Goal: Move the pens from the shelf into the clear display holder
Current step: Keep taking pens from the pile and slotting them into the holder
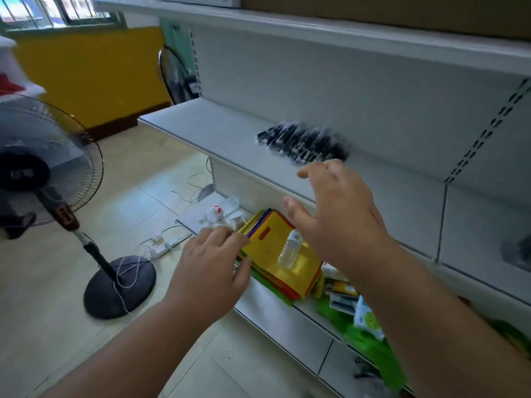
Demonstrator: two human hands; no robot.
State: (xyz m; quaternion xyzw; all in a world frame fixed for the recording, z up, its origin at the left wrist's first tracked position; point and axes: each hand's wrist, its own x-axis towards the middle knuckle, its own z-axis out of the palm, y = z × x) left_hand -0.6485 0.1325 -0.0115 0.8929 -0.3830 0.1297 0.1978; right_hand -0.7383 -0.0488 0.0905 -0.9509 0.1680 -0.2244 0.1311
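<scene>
Reaching right hand [339, 219], fingers spread, near blurred pens [304, 143]; left hand [212, 262] lower.

looks like a small shop, prob stationery. white metal retail shelving [218, 130] w/ slotted uprights [485, 133] for adjustable brackets. batch of dark pens [301, 143] lying on the mid shelf, blurred. lower shelf has a stack of coloured plastic folders [275, 254], a small clear bottle [290, 249] on top, packaged goods [344, 294] beside. pedestal fan [43, 173] on tiled floor [57, 326], yellow wall [86, 73], barred window [57, 10].
</scene>
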